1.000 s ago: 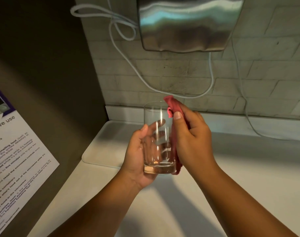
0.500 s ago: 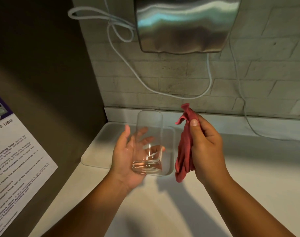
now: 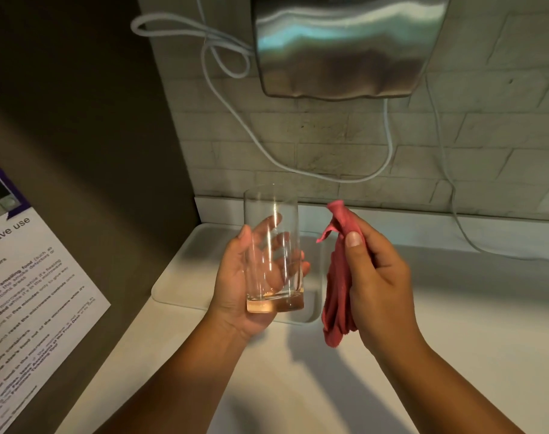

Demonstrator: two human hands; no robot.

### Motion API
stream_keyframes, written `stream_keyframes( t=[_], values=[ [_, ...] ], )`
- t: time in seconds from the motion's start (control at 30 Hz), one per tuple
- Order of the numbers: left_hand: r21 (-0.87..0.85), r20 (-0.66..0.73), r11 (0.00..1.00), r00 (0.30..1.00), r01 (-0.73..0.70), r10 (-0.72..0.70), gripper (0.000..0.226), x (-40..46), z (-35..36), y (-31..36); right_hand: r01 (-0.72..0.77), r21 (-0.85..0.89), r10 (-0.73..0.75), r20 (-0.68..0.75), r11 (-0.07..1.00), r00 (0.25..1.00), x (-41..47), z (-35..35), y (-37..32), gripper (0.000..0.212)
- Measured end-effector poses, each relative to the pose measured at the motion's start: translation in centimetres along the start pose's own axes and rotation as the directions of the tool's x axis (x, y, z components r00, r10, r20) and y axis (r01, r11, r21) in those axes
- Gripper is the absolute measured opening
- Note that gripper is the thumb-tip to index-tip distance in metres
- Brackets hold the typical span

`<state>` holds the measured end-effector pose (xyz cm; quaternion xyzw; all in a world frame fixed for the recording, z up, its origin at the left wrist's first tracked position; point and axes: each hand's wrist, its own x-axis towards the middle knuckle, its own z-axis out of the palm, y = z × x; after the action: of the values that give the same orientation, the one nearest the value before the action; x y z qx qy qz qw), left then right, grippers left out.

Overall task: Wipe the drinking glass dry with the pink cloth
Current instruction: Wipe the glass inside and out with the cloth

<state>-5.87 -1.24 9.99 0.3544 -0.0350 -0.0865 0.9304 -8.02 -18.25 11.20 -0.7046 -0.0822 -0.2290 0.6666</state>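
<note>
A clear drinking glass (image 3: 271, 214) stands upright in my left hand (image 3: 232, 286), its thick base resting on the palm and the fingers loosely spread behind it. My right hand (image 3: 378, 280) is closed on the pink cloth (image 3: 337, 286), which hangs bunched from thumb to below the palm. Cloth and glass are apart, with a small gap between them. Both are held above the white counter.
A shallow white tray (image 3: 185, 277) lies on the white counter (image 3: 454, 339) below the glass. A steel dispenser (image 3: 345, 48) and white cables (image 3: 235, 120) hang on the brick wall. A printed notice (image 3: 26, 292) is on the dark panel at left.
My right hand has drawn the cloth off the glass and moved right. My left hand has loosened its grip, so the glass now rests on the open palm.
</note>
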Motion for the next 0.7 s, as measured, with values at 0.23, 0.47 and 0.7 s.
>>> stream_keyframes(
  t=[0.23,0.47,0.7],
  values=[
    [0.046,-0.060,0.998,0.998,0.035,-0.033,0.074,0.0,0.2,-0.5,0.368,-0.259,-0.347,0.128,0.893,0.929,-3.1,1.4,-1.1,0.042],
    [0.093,-0.033,0.994,0.998,0.048,-0.045,0.056,-0.3,0.0,-1.4,0.562,-0.560,-0.452,0.337,0.609,0.826,-3.6,3.1,-2.1,0.041],
    [0.118,-0.058,0.993,0.998,-0.010,0.017,0.058,-0.5,0.9,-1.9,0.310,-0.465,-0.296,0.105,0.829,0.949,1.9,3.3,-2.5,0.040]
  ],
)
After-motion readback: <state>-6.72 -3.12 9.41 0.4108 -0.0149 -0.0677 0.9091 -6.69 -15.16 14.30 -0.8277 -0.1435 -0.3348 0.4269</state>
